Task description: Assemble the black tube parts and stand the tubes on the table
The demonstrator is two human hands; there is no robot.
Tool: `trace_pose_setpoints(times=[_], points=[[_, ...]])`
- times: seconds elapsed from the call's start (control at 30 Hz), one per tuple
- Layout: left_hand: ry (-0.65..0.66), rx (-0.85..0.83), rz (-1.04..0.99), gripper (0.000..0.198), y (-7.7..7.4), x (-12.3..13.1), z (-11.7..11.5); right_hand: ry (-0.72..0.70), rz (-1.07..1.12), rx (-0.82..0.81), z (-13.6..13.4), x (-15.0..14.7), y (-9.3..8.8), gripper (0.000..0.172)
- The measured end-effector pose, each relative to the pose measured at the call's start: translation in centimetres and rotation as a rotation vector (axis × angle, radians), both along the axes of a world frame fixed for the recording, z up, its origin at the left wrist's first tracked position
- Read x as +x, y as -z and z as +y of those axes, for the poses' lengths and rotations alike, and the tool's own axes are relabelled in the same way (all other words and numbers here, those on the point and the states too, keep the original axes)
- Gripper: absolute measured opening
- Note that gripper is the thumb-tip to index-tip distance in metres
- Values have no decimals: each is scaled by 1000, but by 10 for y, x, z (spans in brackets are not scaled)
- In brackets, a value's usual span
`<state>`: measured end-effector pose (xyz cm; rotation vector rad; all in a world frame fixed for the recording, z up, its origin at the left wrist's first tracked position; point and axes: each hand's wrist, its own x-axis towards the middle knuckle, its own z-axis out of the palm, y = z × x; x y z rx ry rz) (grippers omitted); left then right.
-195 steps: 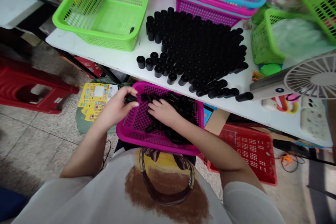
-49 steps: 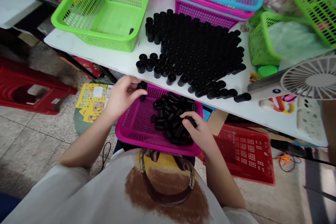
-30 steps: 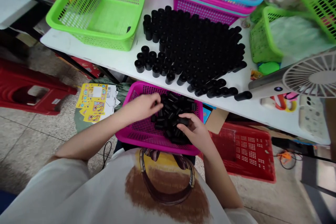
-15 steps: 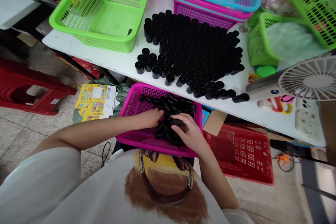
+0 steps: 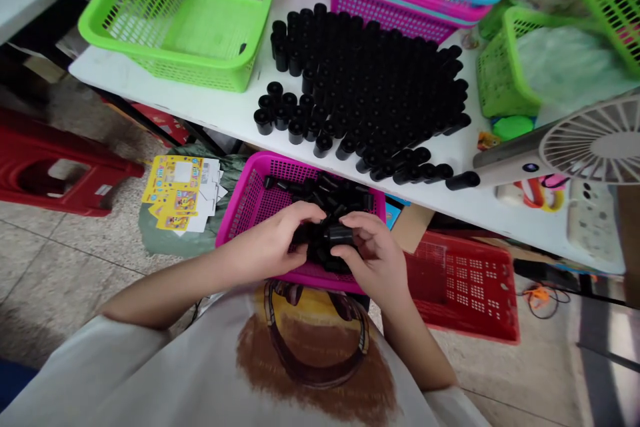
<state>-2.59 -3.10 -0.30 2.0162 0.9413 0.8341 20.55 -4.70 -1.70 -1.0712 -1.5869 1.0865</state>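
Over a magenta plastic basket (image 5: 240, 213) my left hand (image 5: 273, 247) and my right hand (image 5: 373, 257) meet, nearly touching. My right hand's fingers grip a black cylindrical canister (image 5: 340, 235) lying sideways. My left fingers curl around a dark piece (image 5: 303, 235), probably another canister, though they partly hide it. A loose heap of black canisters (image 5: 335, 197) fills the basket's middle, partly hidden by both hands. Beyond the basket, many upright black canisters (image 5: 370, 87) stand packed together on a white table (image 5: 210, 113).
A green basket (image 5: 180, 20) and stacked pink and blue baskets (image 5: 400, 0) stand on the table. A fan (image 5: 595, 143) sits at right, beside a lone canister (image 5: 463, 180). On the floor are a red basket (image 5: 465, 287), red stool (image 5: 60, 173) and yellow printed cards (image 5: 175, 193).
My left hand has moved right and closed in towards my right hand, which still grips the canister. The whole view has tilted slightly.
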Motion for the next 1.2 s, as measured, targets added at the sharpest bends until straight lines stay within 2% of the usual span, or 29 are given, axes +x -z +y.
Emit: trace_pose_setpoints(times=[0.1,0.23,0.33,0.47,0.6,0.67,0.77,0.87,0.93,1.0,1.07,1.13,1.2], points=[[-9,-46,-86,60,3,-2,-6,-13,-59,49,0,-1,-4,31],[-69,-56,-160,68,3,-3,-7,60,-150,104,0,0,0,27],[-66,-79,-172,69,-2,-2,-9,71,-159,48,-2,0,0,27],[-115,-204,-173,63,-10,0,-12,57,-84,-24,-5,-4,-2,29],[-115,-325,-257,62,-14,1,-13,-9,-79,-10,-6,-9,-4,30],[-114,-391,-321,62,-13,1,-12,-76,-187,42,-6,-9,-5,36],[-154,-426,-378,63,-13,0,-8,-192,-392,136,-4,-7,-7,54],[-151,-315,-244,57,-12,-3,0,-222,-536,190,-3,-3,-6,63],[-167,-124,-60,40,-11,-6,11,-184,-575,192,-2,0,-7,64],[-254,78,82,25,-7,-12,27,-124,-561,155,-2,2,-8,61],[-395,201,122,20,-2,-18,48,-61,-522,92,-1,6,-8,54],[-516,250,117,18,4,-26,70,-15,-489,33,0,10,-7,43],[-580,259,139,14,10,-32,90,-2,-476,-6,2,14,-5,35]])
